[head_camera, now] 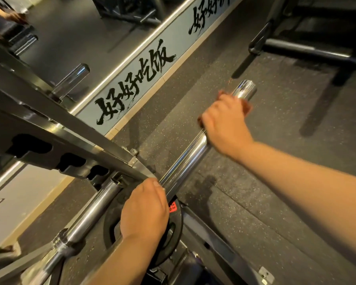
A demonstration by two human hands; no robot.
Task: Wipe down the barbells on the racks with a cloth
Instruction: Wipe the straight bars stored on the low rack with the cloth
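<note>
Gym floor (275, 182) of speckled black rubber, mirror (80, 38) along the wall. Anyway, hands first. The right hand (224, 124) is clenched over a reddish-brown cloth (247, 105), and cloth and fingers are both wrapped round the chrome sleeve of the barbell (185, 159), close to its far tip. The left hand (144, 210) grips the same bar much nearer the body, thumb lying along the chrome, right where the bar meets the rack (70, 145).

The bar's long axis runs diagonally, from lower left by the rack up and away to the right, so any wiping has to slide along that line. My guess is the right hand does the travel while the left steadies. There's bare chrome between the two hands, so plenty left to cover. A black weight plate (111, 223) with an orange label sits just under the left hand.
</note>
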